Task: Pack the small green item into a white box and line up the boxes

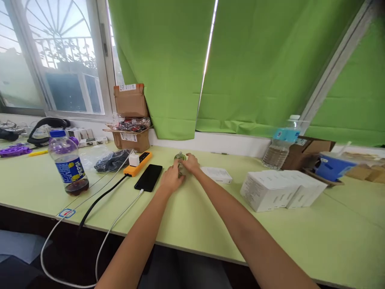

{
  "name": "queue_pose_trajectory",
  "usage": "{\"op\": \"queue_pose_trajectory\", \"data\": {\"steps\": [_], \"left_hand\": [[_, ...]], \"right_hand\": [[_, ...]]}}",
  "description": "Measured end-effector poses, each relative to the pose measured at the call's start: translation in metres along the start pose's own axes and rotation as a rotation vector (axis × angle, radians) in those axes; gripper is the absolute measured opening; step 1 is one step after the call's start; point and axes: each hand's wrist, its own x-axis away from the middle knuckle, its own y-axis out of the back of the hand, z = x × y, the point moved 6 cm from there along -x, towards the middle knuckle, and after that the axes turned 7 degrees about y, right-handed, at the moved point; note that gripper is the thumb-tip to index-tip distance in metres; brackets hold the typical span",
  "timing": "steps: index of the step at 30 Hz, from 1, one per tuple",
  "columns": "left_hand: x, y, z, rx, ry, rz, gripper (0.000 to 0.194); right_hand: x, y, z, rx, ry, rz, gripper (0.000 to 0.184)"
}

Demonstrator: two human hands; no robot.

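My left hand [172,178] and my right hand [191,163] meet at a small, round, shiny, see-through object [180,155] with a knob on top. It is on or just above the pale green table. Fingers of both hands are closed around its near side and right side, covering its lower part. What kind of object it is I cannot make out. To the left of my left hand lies a black smartphone [148,178] with a white cable plugged in. A flat white box [216,175] lies just right of my right hand.
An orange power strip [140,164] with a white charger [134,160] lies behind the phone. A Pepsi bottle [69,166] stands at left, white boxes [281,188] and a water bottle [278,148] at right. Cables hang over the table's front edge.
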Motion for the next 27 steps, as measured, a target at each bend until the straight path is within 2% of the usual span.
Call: {"op": "queue_pose_trajectory", "data": {"steps": [2, 5, 9, 11, 14, 18, 24, 27], "left_hand": [[-0.002, 0.000, -0.001, -0.002, 0.001, 0.006, 0.071], [-0.004, 0.000, -0.002, -0.002, 0.000, 0.020, 0.069], [-0.006, -0.002, -0.002, 0.008, -0.028, 0.055, 0.040], [-0.006, -0.003, -0.001, 0.008, -0.049, 0.052, 0.028], [-0.006, -0.005, 0.000, 0.003, -0.076, 0.030, 0.019], [-0.010, -0.009, 0.006, 0.010, -0.066, 0.013, 0.019], [-0.016, -0.012, 0.022, 0.025, 0.059, -0.024, 0.013], [-0.015, -0.013, 0.025, 0.025, 0.062, -0.021, 0.010]], "right_hand": [[-0.009, -0.003, -0.002, -0.057, 0.000, -0.014, 0.078], [-0.024, -0.008, 0.005, -0.133, 0.048, -0.011, 0.071], [-0.032, -0.016, 0.013, -0.181, 0.101, 0.055, 0.041], [-0.028, -0.016, 0.013, -0.192, 0.107, 0.040, 0.036], [-0.015, -0.010, 0.010, -0.216, 0.137, 0.006, 0.034], [0.014, 0.006, 0.002, -0.230, 0.199, -0.001, 0.031], [0.071, 0.026, -0.015, -0.223, 0.250, -0.064, 0.039], [0.091, 0.028, -0.019, -0.228, 0.246, -0.092, 0.046]]}}
